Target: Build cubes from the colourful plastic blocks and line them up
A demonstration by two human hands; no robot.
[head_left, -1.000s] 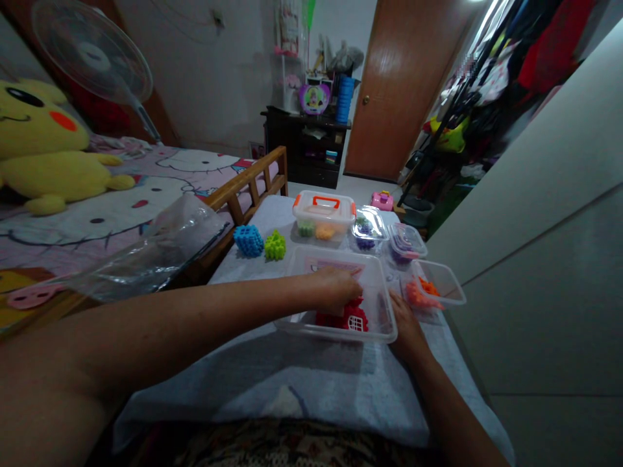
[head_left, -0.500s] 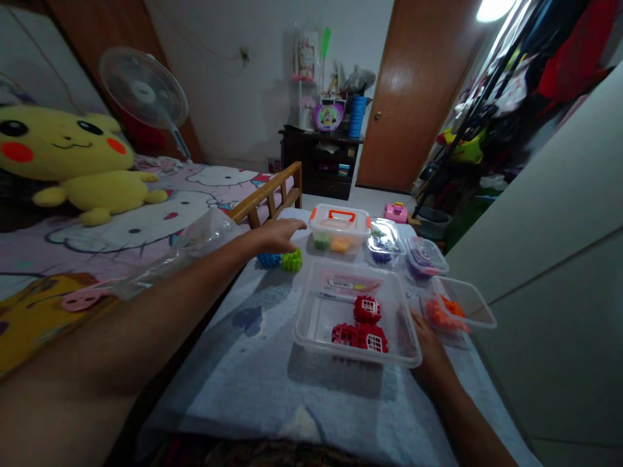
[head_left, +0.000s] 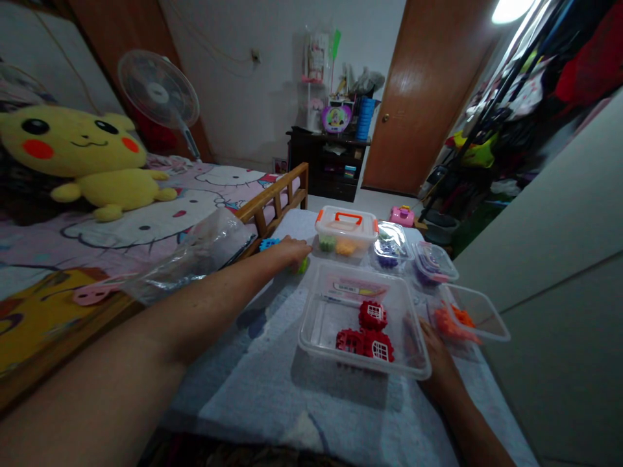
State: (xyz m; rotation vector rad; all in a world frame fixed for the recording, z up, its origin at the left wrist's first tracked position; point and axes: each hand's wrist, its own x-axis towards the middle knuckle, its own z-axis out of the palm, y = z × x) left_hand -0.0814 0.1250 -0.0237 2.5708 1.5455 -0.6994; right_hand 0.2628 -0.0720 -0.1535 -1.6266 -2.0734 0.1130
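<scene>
My left hand [head_left: 294, 251] reaches across the table, its fingers curled down around a lime-green toy block [head_left: 303, 265], which is mostly hidden. A blue toy block [head_left: 269, 244] lies just to its left, partly behind my wrist. My right hand [head_left: 435, 353] grips the right side of an open clear plastic container [head_left: 316, 318]; some of its fingers are hidden by the wall. Inside that container lie red toy blocks [head_left: 373, 316] with white window lattices, and a printed label shows at its far wall.
Behind stands a lidded box [head_left: 346, 224] with an orange handle. Clear tubs hold purple pieces [head_left: 388, 254] and orange pieces [head_left: 457, 321] at the right. A wooden bed rail [head_left: 272, 200] and a plastic bag [head_left: 204, 250] border the left side. A cabinet panel [head_left: 559, 279] rises at right.
My left hand has come down from above the green block, and its fingers have closed around it. My right hand stays at the container. The view has shifted slightly.
</scene>
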